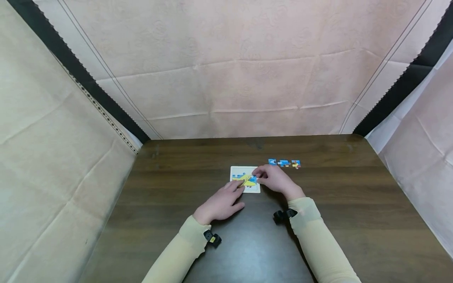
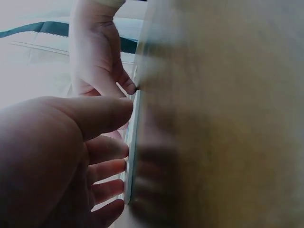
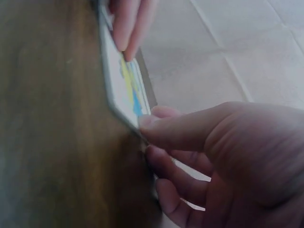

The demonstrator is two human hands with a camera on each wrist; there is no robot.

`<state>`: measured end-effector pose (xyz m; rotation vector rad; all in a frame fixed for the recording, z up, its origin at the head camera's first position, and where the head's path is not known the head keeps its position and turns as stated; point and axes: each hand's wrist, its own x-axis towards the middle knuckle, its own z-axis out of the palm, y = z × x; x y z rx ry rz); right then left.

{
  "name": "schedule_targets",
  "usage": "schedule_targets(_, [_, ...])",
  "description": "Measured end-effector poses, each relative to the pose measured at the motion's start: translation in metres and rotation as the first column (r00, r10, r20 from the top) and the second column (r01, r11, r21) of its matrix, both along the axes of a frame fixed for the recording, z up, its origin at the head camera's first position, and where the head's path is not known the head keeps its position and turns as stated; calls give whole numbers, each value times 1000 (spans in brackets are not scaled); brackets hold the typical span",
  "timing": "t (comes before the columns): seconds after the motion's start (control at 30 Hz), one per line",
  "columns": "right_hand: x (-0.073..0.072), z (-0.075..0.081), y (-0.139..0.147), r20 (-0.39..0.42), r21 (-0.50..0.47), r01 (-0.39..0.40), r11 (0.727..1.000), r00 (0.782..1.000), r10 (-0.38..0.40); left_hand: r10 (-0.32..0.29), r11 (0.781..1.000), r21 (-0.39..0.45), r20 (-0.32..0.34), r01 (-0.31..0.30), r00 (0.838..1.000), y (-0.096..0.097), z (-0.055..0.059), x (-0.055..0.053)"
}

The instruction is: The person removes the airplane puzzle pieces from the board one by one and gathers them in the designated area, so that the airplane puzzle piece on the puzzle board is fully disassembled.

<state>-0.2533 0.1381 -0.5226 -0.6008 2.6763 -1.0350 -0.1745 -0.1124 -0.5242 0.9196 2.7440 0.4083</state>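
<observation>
A white-framed puzzle board (image 1: 234, 169) lies on the table, showing a yellow shape on blue. My left hand (image 1: 222, 201) rests its fairly straight fingertips on the picture's lower left part, with the thumb held apart. At the board's right edge my right hand (image 1: 277, 180) pinches a puzzle piece between thumb and forefinger, the piece mostly hidden by the fingers. In the right wrist view a blue part of the picture (image 3: 137, 103) shows right beside the thumb (image 3: 152, 124). The other right fingers curl beyond the board's edge.
Three loose puzzle pieces lie in a row behind the right hand: a blue one (image 1: 272, 161), a middle one (image 1: 284, 163) and a multicoloured one (image 1: 296, 163). The brown wooden table (image 1: 191, 157) ends at a pale cloth wall (image 1: 247, 94).
</observation>
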Motion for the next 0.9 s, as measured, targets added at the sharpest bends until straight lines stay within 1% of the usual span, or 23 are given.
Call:
schedule_targets(0.2, [-3, 1, -14, -19, -8, -6, 1000, 1000, 5, -7, 999, -52, 19, 8, 1000, -1, 2, 6])
schedule_targets(0.37, [-4, 2, -32, -23, -22, -52, 998, 998, 52, -13, 995, -99, -1, 13, 1000, 3, 3, 9])
schedule_targets(0.5, [-6, 2, -45, -16, -38, -77, 996, 997, 77, 0, 990, -138, -5, 0, 1000, 5, 2, 10])
schedule_targets(0.7, [-10, -1, -56, -8, -27, -80, 996, 997, 80, -11, 989, -145, -18, 8, 1000, 5, 0, 10])
schedule_targets(0.9, [-11, -2, -56, -38, 13, -101, 995, 994, 102, -18, 990, -139, -12, 16, 1000, 4, -1, 10])
